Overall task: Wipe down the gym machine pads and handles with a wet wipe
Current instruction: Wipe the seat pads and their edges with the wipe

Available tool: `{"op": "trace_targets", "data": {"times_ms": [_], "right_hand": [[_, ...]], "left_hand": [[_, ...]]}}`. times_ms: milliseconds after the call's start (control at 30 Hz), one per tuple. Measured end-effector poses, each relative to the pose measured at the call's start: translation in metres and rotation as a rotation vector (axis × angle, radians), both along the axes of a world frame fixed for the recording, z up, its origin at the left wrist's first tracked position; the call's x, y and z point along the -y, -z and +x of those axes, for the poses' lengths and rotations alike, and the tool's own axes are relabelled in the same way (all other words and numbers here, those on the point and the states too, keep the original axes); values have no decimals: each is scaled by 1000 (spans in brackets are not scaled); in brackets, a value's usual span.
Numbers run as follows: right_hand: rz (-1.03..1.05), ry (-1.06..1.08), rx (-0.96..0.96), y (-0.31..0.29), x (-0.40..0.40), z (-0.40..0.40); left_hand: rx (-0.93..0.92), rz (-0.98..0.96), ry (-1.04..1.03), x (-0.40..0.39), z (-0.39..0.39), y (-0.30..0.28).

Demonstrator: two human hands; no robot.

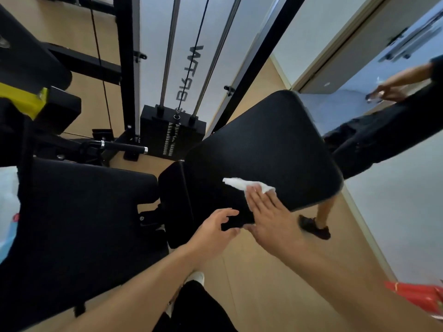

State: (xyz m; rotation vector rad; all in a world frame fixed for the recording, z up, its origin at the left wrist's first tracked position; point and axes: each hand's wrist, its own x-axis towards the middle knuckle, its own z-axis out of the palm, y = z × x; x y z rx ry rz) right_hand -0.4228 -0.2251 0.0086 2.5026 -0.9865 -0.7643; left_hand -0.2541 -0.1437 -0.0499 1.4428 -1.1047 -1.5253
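A white wet wipe (pixel 239 183) lies on the large black back pad (pixel 271 149) in the middle of the view. My right hand (pixel 268 216) presses the wipe flat against the pad with straight fingers. My left hand (pixel 213 232) hovers just left of it near the pad's lower edge, fingers loosely curled and holding nothing. A wide black seat pad (pixel 79 216) fills the lower left. A black handle (pixel 124 147) with chrome ends sticks out above the seat pad.
The weight stack (pixel 172 135), guide rods and cable stand behind the pads. A yellow part (pixel 21 99) sits at the far left. A mirror (pixel 383 104) on the right reflects a person. A red item (pixel 419 295) lies at the lower right on the wooden floor.
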Motion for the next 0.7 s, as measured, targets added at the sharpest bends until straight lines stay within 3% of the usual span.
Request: {"op": "trace_targets", "data": {"times_ms": [67, 200, 300, 467, 700], "right_hand": [[-23, -6, -22, 0, -4, -3], [-306, 188, 230, -56, 37, -11], [-307, 227, 272, -77, 52, -13], [-218, 99, 151, -39, 52, 0], [172, -375, -225, 42, 27, 35]], "left_hand": [[12, 36, -6, -5, 1, 9], [-9, 105, -72, -12, 9, 26], [-5, 131, -153, -11, 1, 33], [-41, 183, -244, -14, -24, 42], [-100, 308, -522, -44, -34, 62]]}}
